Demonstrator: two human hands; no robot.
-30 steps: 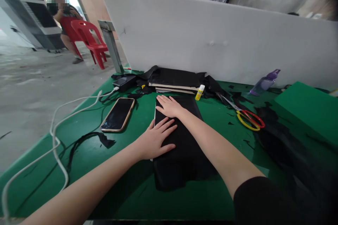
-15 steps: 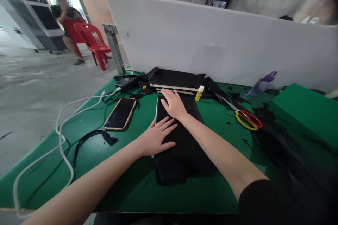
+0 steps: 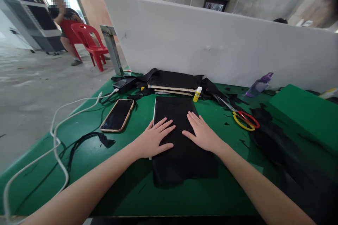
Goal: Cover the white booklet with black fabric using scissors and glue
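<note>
A sheet of black fabric lies over a flat board whose pale edge shows along the left side; its near end hangs past the board in a loose flap. My left hand rests flat on the left edge of the fabric, fingers spread. On the right side of the same fabric lies my right hand, palm down with the thumb held apart. Just beyond stands a yellow glue stick with a white cap. Behind it is a stack of black-covered boards.
Left of the fabric lie a phone, a white cable and a black power bank. Scissors, a purple bottle, black scraps and a green board are at right. A white partition closes off the back.
My right hand has slid from the far left part of the fabric to its right side, toward me. My left hand stays in place. The view has shifted slightly.
</note>
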